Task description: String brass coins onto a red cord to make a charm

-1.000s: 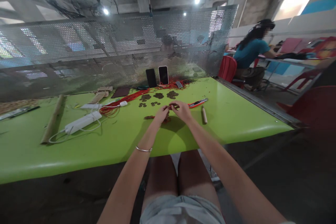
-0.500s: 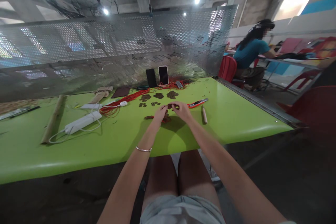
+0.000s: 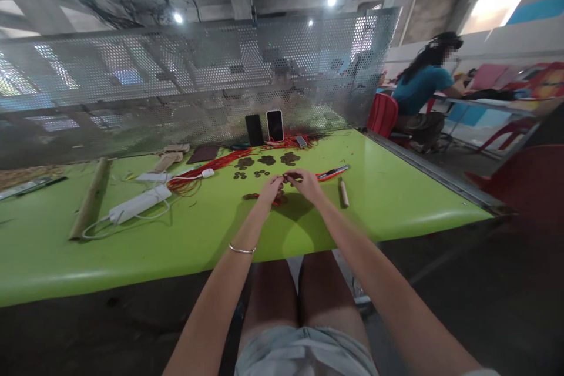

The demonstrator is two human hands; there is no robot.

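My left hand (image 3: pixel 270 190) is closed in a pinch on brown holed coins strung with red cord. Fingertip to fingertip with it, my right hand (image 3: pixel 305 182) pinches at the same strung coins; the exact grip is too small to make out. More coins with red cord (image 3: pixel 251 196) lie on the table by my left hand, partly hidden beneath it. Beyond my hands are several heaps of loose coins (image 3: pixel 267 160), with small groups of single coins (image 3: pixel 261 174) in front of them.
To the right lie a utility knife (image 3: pixel 332 173) and a wooden-handled tool (image 3: pixel 343 194). Red cords (image 3: pixel 207 167), a white power strip (image 3: pixel 140 204) and a long tube (image 3: pixel 91 200) are on the left. Two phones (image 3: pixel 274 126) lean against a perforated metal screen (image 3: pixel 198 82). A person (image 3: pixel 423 88) sits at right.
The fingers of my right hand have shifted slightly at the strung coins, staying close to my left fingertips. The things on the table have not moved.
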